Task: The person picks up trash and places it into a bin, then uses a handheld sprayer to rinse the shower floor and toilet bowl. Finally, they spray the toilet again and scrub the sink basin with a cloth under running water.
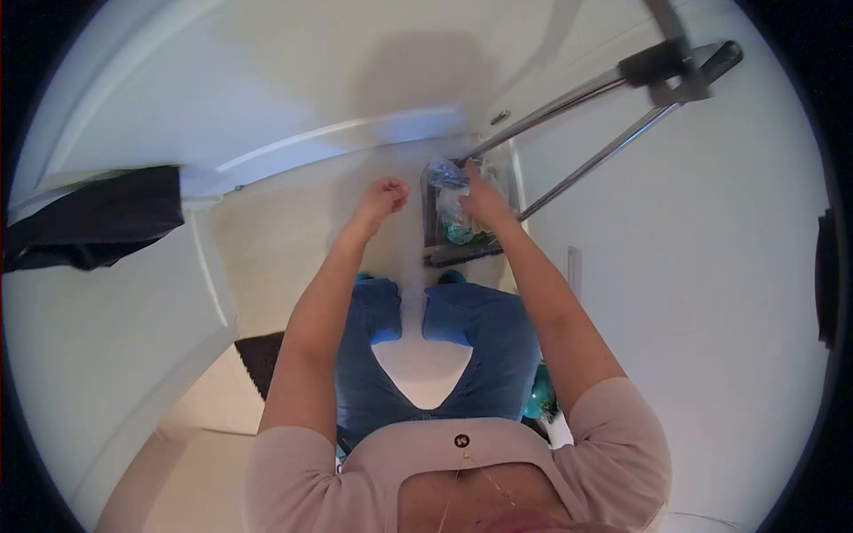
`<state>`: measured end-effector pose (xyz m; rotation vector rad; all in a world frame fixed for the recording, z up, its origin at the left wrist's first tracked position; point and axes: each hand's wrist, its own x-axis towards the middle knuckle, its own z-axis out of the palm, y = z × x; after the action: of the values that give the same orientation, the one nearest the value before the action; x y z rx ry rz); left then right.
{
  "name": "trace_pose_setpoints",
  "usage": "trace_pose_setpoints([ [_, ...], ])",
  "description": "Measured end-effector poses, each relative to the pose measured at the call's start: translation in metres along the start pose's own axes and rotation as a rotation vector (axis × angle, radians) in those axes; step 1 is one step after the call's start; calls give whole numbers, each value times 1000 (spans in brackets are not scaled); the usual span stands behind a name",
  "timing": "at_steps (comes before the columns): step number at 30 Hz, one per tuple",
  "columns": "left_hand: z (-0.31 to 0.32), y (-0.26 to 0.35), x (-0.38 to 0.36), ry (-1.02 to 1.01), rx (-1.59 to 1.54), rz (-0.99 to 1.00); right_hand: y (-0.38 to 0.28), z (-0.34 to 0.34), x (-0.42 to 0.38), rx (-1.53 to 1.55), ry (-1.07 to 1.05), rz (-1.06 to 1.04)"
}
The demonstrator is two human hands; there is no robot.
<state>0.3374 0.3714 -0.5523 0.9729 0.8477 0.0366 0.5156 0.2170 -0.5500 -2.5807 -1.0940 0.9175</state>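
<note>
My right hand (pixel 484 200) is over a dark-edged bin-like container (pixel 428 233) on the floor. Its index finger points forward and the thumb stands apart from it. Crumpled clear and bluish plastic bags (pixel 449 200) lie in the container, close to or touching the fingers; contact is hard to tell. My left hand (pixel 384 197) hovers just left of the container. Its fingers are curled in, and no object shows in them. Two metal poles (pixel 595 164) slant from the container up to a black clamp-like fitting (pixel 662 67) at the upper right.
White walls or panels (pixel 675 249) rise on both sides and ahead. Black cloth (pixel 98 218) hangs at the left. A dark mat (pixel 259 360) lies on the floor at lower left. A teal shiny item (pixel 538 395) sits beside my right thigh.
</note>
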Motion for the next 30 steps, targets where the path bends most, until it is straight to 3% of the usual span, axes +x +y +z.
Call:
trace_pose_setpoints([
  [5, -20, -55, 91, -25, 182, 87, 43, 46, 33, -124, -13, -59],
  [10, -15, -101, 163, -98, 534, 251, 68, 39, -23, -101, 15, -4],
  [12, 0, -120, 173, -77, 664, 289, 69, 41, -40, -116, 111, 8],
  [15, 21, -124, 166, -46, 780, 319, 32, 40, -25, 161, 344, 51],
  [20, 29, -117, 156, -120, 777, 335, 21, 64, 20, -156, 233, 43],
  [23, 7, -127, 181, -39, 794, 542, 37, 75, 21, -181, 258, 106],
  [26, -6, -108, 175, 26, 741, 322, 45, 59, -10, -96, 363, 24],
  [29, -6, -141, 173, -154, 508, 207, 28, 54, -51, -89, 313, 85],
  [30, 6, -146, 177, -164, 609, 208, 31, 48, -56, -102, 277, 94],
])
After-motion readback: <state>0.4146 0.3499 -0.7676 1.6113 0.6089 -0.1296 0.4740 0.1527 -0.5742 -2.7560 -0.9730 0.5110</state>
